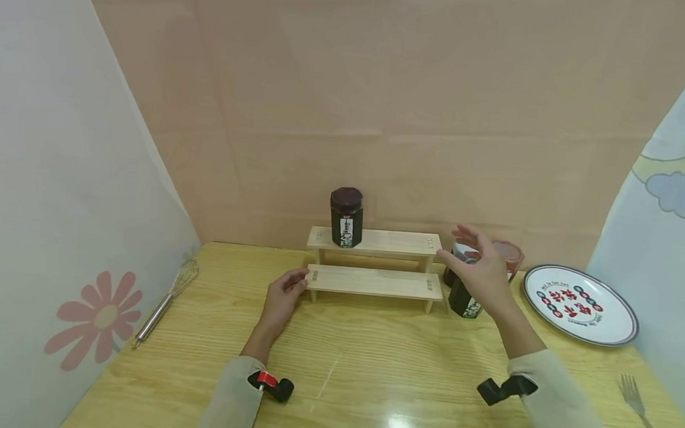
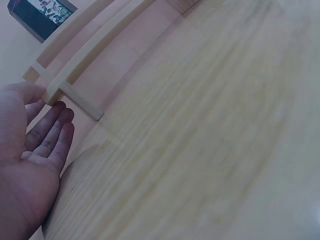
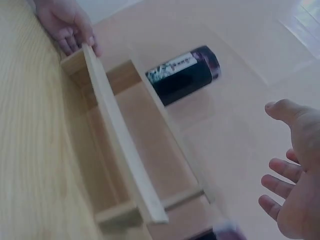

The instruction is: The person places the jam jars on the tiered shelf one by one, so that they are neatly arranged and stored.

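Observation:
A small two-tier wooden shelf (image 1: 373, 282) stands on the table near the back wall. My left hand (image 1: 283, 295) holds the left end of its lower board, thumb at the top and fingers beneath in the left wrist view. On the upper board, toward the left, stands a dark jar (image 1: 346, 217) with a dark lid and a white label. My right hand (image 1: 483, 272) is raised by the right end of the shelf, thumb and fingers spread, nothing between them. Behind and below it are a dark labelled jar (image 1: 463, 301) and a reddish-lidded container (image 1: 508, 251), partly hidden.
At the right lies a white plate (image 1: 581, 304) with red characters, and nearer the front a fork (image 1: 642, 412). A metal whisk (image 1: 166, 301) lies at the far left. Cloth-covered walls rise behind and on both sides of the table (image 1: 362, 366).

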Tool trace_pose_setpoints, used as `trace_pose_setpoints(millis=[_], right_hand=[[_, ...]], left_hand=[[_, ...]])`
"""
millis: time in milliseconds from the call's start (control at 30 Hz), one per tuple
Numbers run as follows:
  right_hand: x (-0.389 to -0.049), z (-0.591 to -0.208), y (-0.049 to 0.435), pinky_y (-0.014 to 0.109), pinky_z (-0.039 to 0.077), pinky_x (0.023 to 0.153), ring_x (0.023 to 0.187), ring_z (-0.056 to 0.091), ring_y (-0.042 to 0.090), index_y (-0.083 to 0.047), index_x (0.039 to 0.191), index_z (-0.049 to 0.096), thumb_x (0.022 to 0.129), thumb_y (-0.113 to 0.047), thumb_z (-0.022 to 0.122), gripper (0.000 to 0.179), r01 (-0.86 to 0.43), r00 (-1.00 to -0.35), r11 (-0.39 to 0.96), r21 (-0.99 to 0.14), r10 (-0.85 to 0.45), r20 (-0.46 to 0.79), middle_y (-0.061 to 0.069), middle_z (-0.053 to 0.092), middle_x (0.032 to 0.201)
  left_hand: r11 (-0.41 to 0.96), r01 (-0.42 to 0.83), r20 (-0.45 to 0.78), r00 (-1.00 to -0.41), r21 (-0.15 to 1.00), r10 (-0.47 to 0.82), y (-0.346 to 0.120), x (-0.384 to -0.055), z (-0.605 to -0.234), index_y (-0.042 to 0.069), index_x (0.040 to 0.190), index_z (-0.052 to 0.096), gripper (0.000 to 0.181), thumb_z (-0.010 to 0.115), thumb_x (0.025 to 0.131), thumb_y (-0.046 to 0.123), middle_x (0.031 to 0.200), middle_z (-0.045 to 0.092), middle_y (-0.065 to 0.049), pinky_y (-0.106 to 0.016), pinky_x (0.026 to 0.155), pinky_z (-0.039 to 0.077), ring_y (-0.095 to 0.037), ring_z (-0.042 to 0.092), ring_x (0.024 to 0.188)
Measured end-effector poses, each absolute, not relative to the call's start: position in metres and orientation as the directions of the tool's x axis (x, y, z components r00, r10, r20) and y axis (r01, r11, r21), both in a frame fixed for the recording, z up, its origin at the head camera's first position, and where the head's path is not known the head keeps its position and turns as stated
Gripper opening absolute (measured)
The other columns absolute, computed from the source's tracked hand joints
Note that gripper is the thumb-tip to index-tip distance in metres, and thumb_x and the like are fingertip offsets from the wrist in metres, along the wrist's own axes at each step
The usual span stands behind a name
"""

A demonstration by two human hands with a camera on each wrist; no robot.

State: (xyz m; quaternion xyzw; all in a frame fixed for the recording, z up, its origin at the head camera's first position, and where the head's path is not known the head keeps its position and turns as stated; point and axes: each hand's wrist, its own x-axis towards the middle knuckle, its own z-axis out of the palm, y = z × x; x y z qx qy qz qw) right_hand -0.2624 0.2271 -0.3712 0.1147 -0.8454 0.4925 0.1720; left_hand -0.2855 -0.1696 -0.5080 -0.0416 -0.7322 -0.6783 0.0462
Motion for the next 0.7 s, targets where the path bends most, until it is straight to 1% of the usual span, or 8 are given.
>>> trace_pose_setpoints(millis=[67, 133, 200, 267, 367, 433, 567, 700], right_hand=[[-0.255, -0.379, 0.239, 0.015, 0.048, 0.099, 0.131, 0.055, 0.023, -0.011, 0.155, 0.042, 0.095, -0.029, 0.077, 0.072, -0.351, -0.916, 0.493, -0.796, -0.005, 0.401, 0.015, 0.053, 0.149], [-0.250, -0.386, 0.250, 0.006, 0.047, 0.093, 0.125, 0.056, 0.015, -0.010, 0.153, 0.045, 0.094, -0.027, 0.078, 0.069, -0.350, -0.909, 0.496, -0.795, 0.026, 0.416, 0.015, 0.053, 0.147], [-0.246, -0.393, 0.259, 0.005, 0.047, 0.092, 0.121, 0.056, 0.007, -0.008, 0.150, 0.048, 0.093, -0.024, 0.079, 0.066, -0.354, -0.894, 0.508, -0.785, 0.061, 0.443, 0.010, 0.054, 0.143], [-0.244, -0.401, 0.267, 0.007, 0.047, 0.091, 0.118, 0.055, -0.001, -0.008, 0.147, 0.052, 0.092, -0.021, 0.080, 0.063, -0.349, -0.881, 0.518, -0.781, 0.104, 0.462, -0.002, 0.057, 0.137], [-0.242, -0.411, 0.278, 0.009, 0.045, 0.089, 0.115, 0.055, -0.005, -0.008, 0.146, 0.053, 0.091, -0.023, 0.082, 0.064, -0.312, -0.877, 0.537, -0.783, 0.155, 0.456, -0.012, 0.059, 0.130], [-0.241, -0.417, 0.283, 0.009, 0.042, 0.088, 0.114, 0.053, -0.005, -0.009, 0.148, 0.052, 0.091, -0.026, 0.081, 0.067, -0.276, -0.887, 0.539, -0.796, 0.177, 0.427, -0.008, 0.061, 0.130], [-0.241, -0.427, 0.290, 0.010, 0.040, 0.087, 0.110, 0.049, -0.008, -0.007, 0.151, 0.047, 0.092, -0.032, 0.079, 0.072, -0.207, -0.912, 0.555, -0.806, 0.189, 0.365, 0.015, 0.059, 0.136], [-0.245, -0.435, 0.293, 0.014, 0.042, 0.089, 0.109, 0.044, -0.012, -0.006, 0.153, 0.044, 0.093, -0.034, 0.078, 0.075, -0.185, -0.930, 0.554, -0.812, 0.169, 0.327, 0.021, 0.056, 0.145]], left_hand=[[0.075, 0.121, 0.122, -0.993, 0.990, -0.009, -0.169, -0.285, -0.507, 0.008, 0.137, 0.064, 0.034, 0.063, 0.104, 0.019, 0.144, 0.060, -0.011, -0.011, 0.099, 0.049, -0.024, 0.054, 0.135], [0.077, 0.117, 0.119, -0.993, 0.990, -0.015, -0.167, -0.285, -0.507, 0.008, 0.137, 0.063, 0.035, 0.063, 0.104, 0.019, 0.144, 0.060, -0.012, -0.010, 0.098, 0.049, -0.025, 0.054, 0.135], [0.078, 0.114, 0.115, -0.993, 0.990, -0.015, -0.167, -0.286, -0.507, 0.008, 0.138, 0.063, 0.035, 0.063, 0.104, 0.019, 0.144, 0.060, -0.012, -0.010, 0.098, 0.049, -0.025, 0.054, 0.135], [0.079, 0.112, 0.114, -0.993, 0.991, -0.016, -0.167, -0.287, -0.507, 0.008, 0.139, 0.062, 0.037, 0.063, 0.104, 0.018, 0.145, 0.059, -0.012, -0.011, 0.099, 0.049, -0.025, 0.054, 0.136], [0.079, 0.115, 0.117, -0.993, 0.990, -0.011, -0.168, -0.287, -0.507, 0.009, 0.138, 0.063, 0.035, 0.063, 0.104, 0.019, 0.145, 0.059, -0.011, -0.011, 0.099, 0.049, -0.024, 0.054, 0.135], [0.079, 0.117, 0.118, -0.993, 0.990, -0.014, -0.168, -0.287, -0.507, 0.009, 0.137, 0.064, 0.034, 0.064, 0.104, 0.019, 0.144, 0.060, -0.011, -0.011, 0.098, 0.049, -0.024, 0.055, 0.134], [0.083, 0.114, 0.116, -0.993, 0.990, -0.016, -0.167, -0.286, -0.507, 0.009, 0.136, 0.065, 0.033, 0.064, 0.104, 0.019, 0.143, 0.061, -0.011, -0.010, 0.098, 0.049, -0.024, 0.055, 0.134], [0.083, 0.103, 0.106, -0.994, 0.991, -0.027, -0.166, -0.285, -0.507, 0.009, 0.137, 0.064, 0.035, 0.063, 0.104, 0.020, 0.145, 0.060, -0.011, -0.010, 0.098, 0.049, -0.024, 0.054, 0.135]])
